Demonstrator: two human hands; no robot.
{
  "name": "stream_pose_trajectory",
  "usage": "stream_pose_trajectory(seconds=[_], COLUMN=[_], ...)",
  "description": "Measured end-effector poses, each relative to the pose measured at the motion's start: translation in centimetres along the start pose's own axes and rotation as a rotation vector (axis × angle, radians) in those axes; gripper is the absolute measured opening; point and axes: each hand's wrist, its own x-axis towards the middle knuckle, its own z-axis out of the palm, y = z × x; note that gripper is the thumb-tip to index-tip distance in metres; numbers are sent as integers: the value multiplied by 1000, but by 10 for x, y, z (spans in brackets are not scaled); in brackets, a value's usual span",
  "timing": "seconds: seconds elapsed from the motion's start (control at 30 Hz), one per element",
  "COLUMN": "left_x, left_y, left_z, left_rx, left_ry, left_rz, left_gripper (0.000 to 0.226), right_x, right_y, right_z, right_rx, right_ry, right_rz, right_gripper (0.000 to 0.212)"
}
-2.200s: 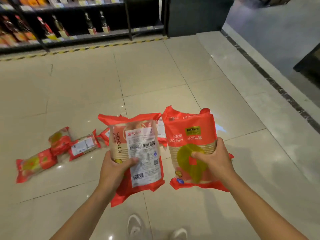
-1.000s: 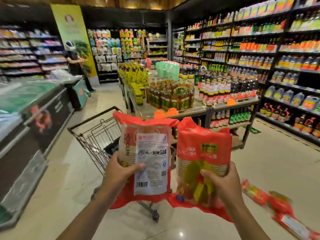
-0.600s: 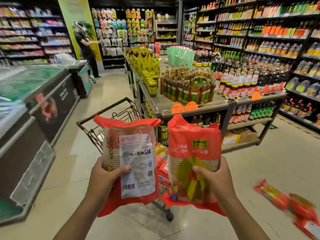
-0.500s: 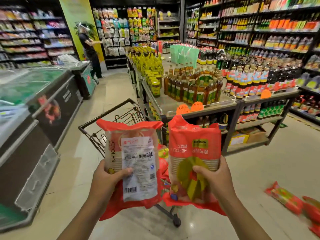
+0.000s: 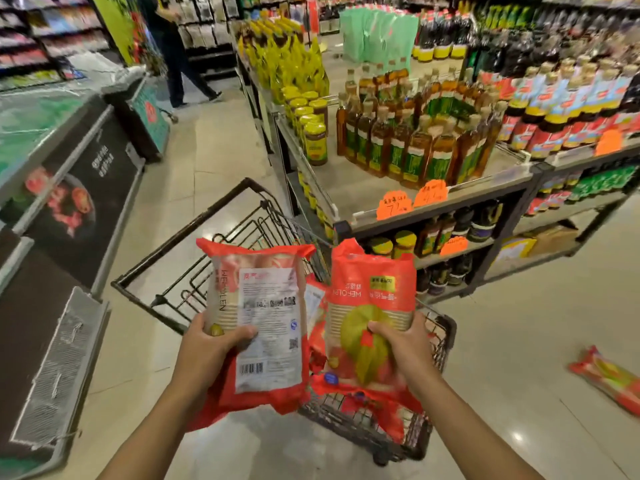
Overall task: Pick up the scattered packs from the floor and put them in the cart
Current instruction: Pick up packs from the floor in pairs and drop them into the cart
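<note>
My left hand grips a red pack whose white label side faces me. My right hand grips a second red pack showing a green disc. Both packs hang upright above the black wire cart, over its near end. Between the two held packs, part of another red pack shows inside the cart. One more red pack lies on the floor at the right.
A display shelf with oil bottles and jars stands right beside the cart's far side. A chest freezer runs along the left. A person walks in the aisle far ahead. Tiled floor lies open between freezer and cart.
I have turned from the floor packs to the cart and moved closer. Both held packs now hang over the cart basket instead of in front of it.
</note>
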Motion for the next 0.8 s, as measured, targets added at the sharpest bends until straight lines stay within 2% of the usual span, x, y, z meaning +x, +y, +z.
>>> stream_pose_trajectory(seconds=[0.17,0.3,0.4,0.47,0.5,0.53,0.63,0.67,0.77,0.8], left_x=[124,228,312,378,403,415,427,433,455,460], left_y=[-23,-58,-100,-164,-190,-195,-175,-175,-187,-192], left_z=[10,28,37,36,38,46,77,85,102,104], left_rx=[136,288,427,502,544,612,710,722,800,840], left_ry=[-84,-157,-211,-276,-306,-324,-317,-317,-359,-376], left_rz=[-123,-167,-264,-335,-364,-379,-368,-377,-356,-335], left_gripper=[53,42,65,88,91,86,51,51,72,75], right_x=[64,107,136,158,169,180,205,212,231,234], right_y=[32,70,99,119,130,139,161,166,184,187], right_z=[32,60,82,95,100,105,121,125,129,128], right_rx=[-26,-107,-123,-119,-115,-117,-63,-45,-47,-80], right_ry=[82,144,183,243,276,298,323,324,316,303], right_rz=[158,275,413,477,498,520,613,629,629,618], right_gripper=[70,73,71,74,76,76,68,72,106,112])
